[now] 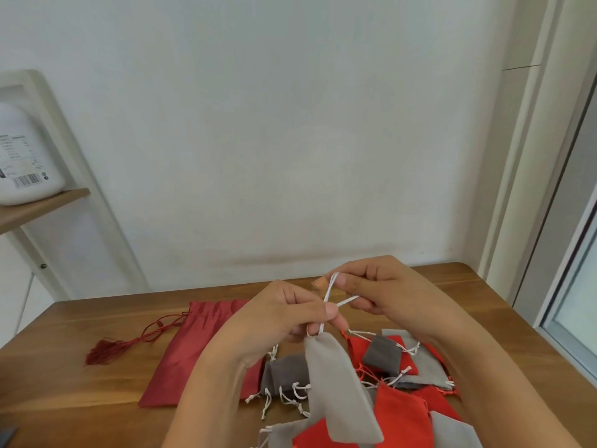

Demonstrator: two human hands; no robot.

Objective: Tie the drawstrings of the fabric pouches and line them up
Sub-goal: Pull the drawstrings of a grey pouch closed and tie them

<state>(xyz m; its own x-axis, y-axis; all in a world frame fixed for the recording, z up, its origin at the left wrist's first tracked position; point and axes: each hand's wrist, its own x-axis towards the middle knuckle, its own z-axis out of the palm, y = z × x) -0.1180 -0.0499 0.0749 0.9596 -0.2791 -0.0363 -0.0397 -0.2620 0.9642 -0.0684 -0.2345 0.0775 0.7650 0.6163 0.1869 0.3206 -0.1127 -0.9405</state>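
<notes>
Head view: both hands (326, 305) pinch grey pouch's (339, 386) drawstring (332, 292).

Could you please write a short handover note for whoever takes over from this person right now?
Left hand: shut on the white drawstring at the neck of the light grey pouch, which hangs above the table.
Right hand: shut on the same drawstring, pulling a loop up; knot not finished.
Other pouches: an untidy heap of red, grey and dark grey ones under the hands; a large dark red pouch lies flat to the left, its tassel cord loose.
Done: no lined-up row in view.
Left: finish this knot, tie the rest, line them up.
</notes>
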